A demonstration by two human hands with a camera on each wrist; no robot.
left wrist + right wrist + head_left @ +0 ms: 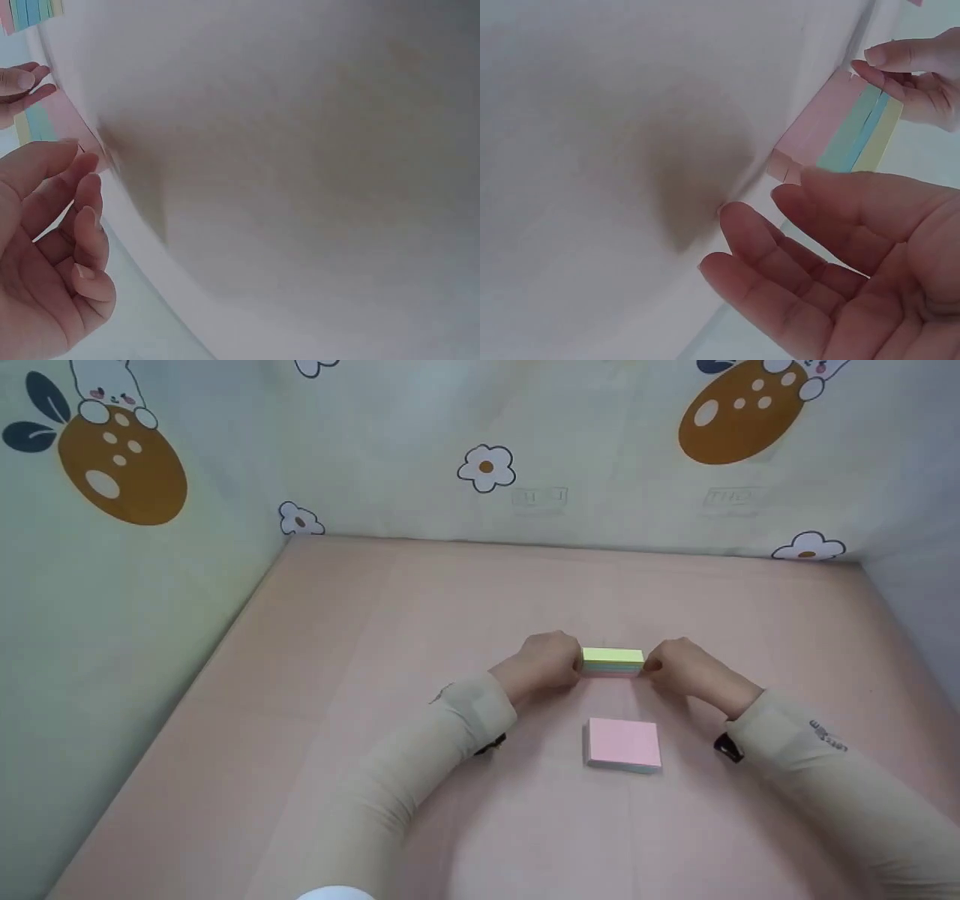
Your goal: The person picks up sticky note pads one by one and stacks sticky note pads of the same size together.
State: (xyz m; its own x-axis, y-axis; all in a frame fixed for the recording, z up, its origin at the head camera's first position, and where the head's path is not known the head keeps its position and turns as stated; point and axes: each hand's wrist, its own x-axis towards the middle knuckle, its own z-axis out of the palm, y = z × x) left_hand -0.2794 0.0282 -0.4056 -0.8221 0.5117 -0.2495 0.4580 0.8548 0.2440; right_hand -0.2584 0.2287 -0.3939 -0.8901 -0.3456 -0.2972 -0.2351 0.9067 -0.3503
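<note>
A block of coloured sticky notes (613, 656), yellow on top, lies between my two hands at mid-table. My left hand (551, 660) pinches its left end with thumb and forefinger, the other fingers loosely bent. At the opposite end, the thumb and forefinger of my right hand (686, 667) hold the block. The right wrist view shows its layers (840, 127) in pink, green, blue and yellow. Closer to me lies a second sticky-note block (622, 742) with a pink top sheet; its striped side (34, 11) shows in a corner of the left wrist view.
The table (375, 607) has a pale pink cover. Behind it stands a white wall covering (600, 457) printed with flowers and fruit, and similar panels close in the left and right sides. A white rounded thing (335, 893) shows at the bottom edge.
</note>
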